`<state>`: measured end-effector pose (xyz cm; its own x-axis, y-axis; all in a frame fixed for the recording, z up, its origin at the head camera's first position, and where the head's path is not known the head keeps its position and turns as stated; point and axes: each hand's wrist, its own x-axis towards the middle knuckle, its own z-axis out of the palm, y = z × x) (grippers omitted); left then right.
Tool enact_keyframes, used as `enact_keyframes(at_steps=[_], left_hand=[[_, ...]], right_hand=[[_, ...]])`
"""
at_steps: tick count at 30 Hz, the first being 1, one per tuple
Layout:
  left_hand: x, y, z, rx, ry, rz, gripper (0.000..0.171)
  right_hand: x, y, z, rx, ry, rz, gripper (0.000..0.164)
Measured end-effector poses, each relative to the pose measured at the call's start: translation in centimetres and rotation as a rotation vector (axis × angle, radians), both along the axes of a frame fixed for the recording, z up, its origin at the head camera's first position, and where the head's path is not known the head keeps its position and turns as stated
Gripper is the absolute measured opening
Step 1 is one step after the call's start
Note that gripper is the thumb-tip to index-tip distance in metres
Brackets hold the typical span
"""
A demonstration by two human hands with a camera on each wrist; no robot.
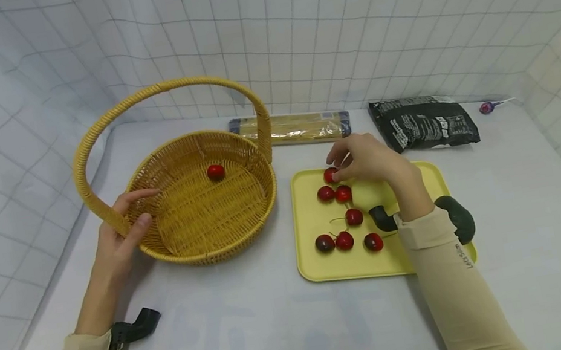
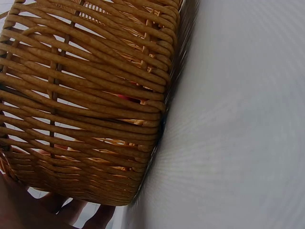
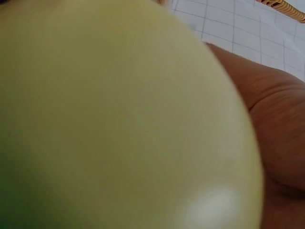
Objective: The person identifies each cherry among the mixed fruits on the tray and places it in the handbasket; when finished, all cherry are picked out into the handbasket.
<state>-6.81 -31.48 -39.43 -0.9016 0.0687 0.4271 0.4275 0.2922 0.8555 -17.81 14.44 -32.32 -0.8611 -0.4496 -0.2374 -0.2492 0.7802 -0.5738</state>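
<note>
My left hand (image 1: pixel 114 244) holds the left side of a yellow woven basket (image 1: pixel 210 253) near the foot of its handle, with thumb and a finger over the rim. The left wrist view shows more fingers against the outer wall. One red cherry (image 1: pixel 216 172) lies inside the basket. Over a yellow tray (image 1: pixel 329 274), my right hand (image 1: pixel 366 156) pinches a cherry (image 1: pixel 331 175) between thumb and fingers. Several other cherries (image 1: pixel 354 216) lie on the tray, some with stems. A smooth pale yellow-green rounded thing (image 3: pixel 128 114) fills the right wrist view, beneath that hand.
A dark green rounded thing (image 1: pixel 458 219) sits at the tray's right side, partly hidden by the sleeve. Behind stand a long clear-wrapped pack (image 1: pixel 300 127) and a black packet (image 1: pixel 426 121). A wrapped lollipop (image 1: pixel 487 107) lies far right. Gridded white sheeting (image 1: pixel 291 32) surrounds the table.
</note>
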Motion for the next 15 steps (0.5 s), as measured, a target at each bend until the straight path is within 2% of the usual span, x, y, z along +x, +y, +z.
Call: enact_keyframes(at_steps=[5,8,15], left_hand=[[0.1,0.0,0.2,-0.015,0.001,0.011,0.041],[0.1,0.0,0.3,-0.012,-0.008,0.008,0.041],[-0.2,0.0,-0.1,-0.021,0.035,0.004,0.041]], right_hand=[[0.0,-0.2,-0.2,-0.031,-0.003,-0.014,0.028],[-0.1,-0.5,-0.4,-0.052,0.005,0.006,0.028],[-0.2,-2.1,-1.4,-0.086,0.038,0.066,0.022]])
